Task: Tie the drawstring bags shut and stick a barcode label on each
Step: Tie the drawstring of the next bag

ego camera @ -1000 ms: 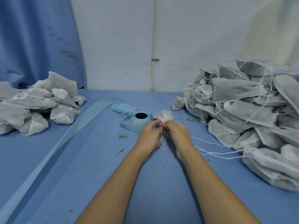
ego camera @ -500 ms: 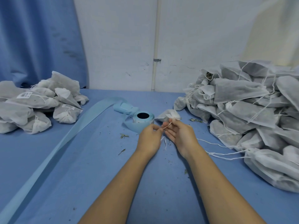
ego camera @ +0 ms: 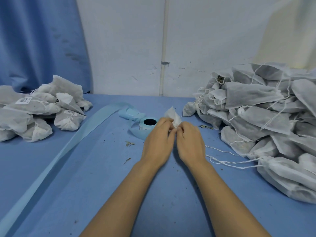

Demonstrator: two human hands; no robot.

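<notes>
A small white drawstring bag (ego camera: 174,116) lies on the blue table just beyond my fingertips, its gathered top poking up. My left hand (ego camera: 158,141) and my right hand (ego camera: 190,142) meet at the bag's neck, fingers pinched on its drawstring; most of the bag is hidden behind them. A roll of barcode labels (ego camera: 148,124) on pale blue backing sits just left of the bag. On the right is a large heap of untied bags (ego camera: 266,120). At the far left lies a smaller pile of tied, labelled bags (ego camera: 39,108).
A long strip of pale blue label backing (ego camera: 68,149) runs from the roll toward the near left corner. Loose white strings (ego camera: 229,161) trail from the right heap across the table. Herb crumbs (ego camera: 130,143) dot the blue table (ego camera: 85,185). A white wall stands behind.
My hands have closed together over the bag's neck, and the string that was stretched between them half a second ago is hidden. The bag's top now stands more upright.
</notes>
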